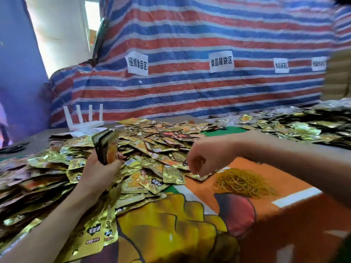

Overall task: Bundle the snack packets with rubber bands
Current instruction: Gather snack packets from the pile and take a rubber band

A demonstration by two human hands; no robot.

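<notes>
So, the left hand [100,168] is up at the near left, fingers and thumb wrapped round a small stack of snack packets [106,147]. The stack stands upright on edge, lifted above the table, with dark backs and an orange-gold face showing.

Below and all around it lies the big pile of gold snack packets [152,149], loose and overlapping. It covers the left half of the table from the near edge to the far side.

Over on the right, the right hand [204,159] hangs at the pile's near-right edge, wrist high, fingers curled downward with the tips close together just above a packet. I cannot tell whether those fingertips hold anything.

Just to the right of that hand sits the heap of rubber bands [245,184], yellow-tan and tangled, resting on the orange printed tablecloth [275,211]. The hand is near the heap but apart from it.

Far right, a second spread of packets [303,126] runs along the table, with more green and silver in it.

At the far left a white router [84,119] stands with four antennas up.

Behind everything hangs a red, white and blue striped tarp [190,95] carrying white paper labels [137,63] with Chinese characters. Stacked cardboard boxes [338,73] show at the right edge.
</notes>
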